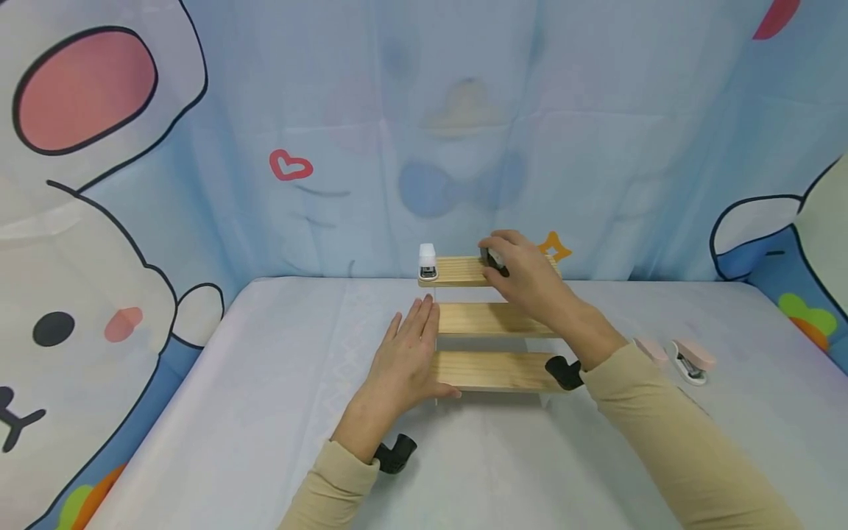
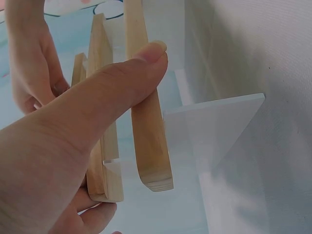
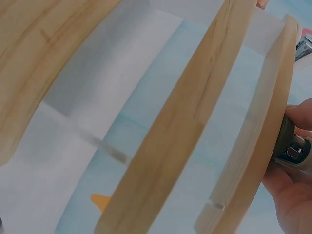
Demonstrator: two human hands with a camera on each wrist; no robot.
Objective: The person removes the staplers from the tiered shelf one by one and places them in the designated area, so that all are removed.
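A three-tier wooden rack with clear side panels stands on the white-covered table. My right hand [image 1: 530,276] grips a small dark stapler [image 1: 492,261] at the top board [image 1: 460,272], right of its middle. In the right wrist view, the metal part of the dark stapler [image 3: 296,148] shows between thumb and fingers, close against the board. A white mini stapler [image 1: 428,263] stands upright at the left end of that board. My left hand [image 1: 405,361] rests along the rack's left side, fingers extended. Its thumb [image 2: 122,87] lies across the front of the lowest board [image 2: 151,141].
Two pale pink staplers lie on the table right of the rack; the nearer pink stapler [image 1: 693,358] shows its metal part, while the other pink stapler [image 1: 651,349] is partly hidden by the right sleeve. A patterned blue curtain [image 1: 318,221] hangs behind the table.
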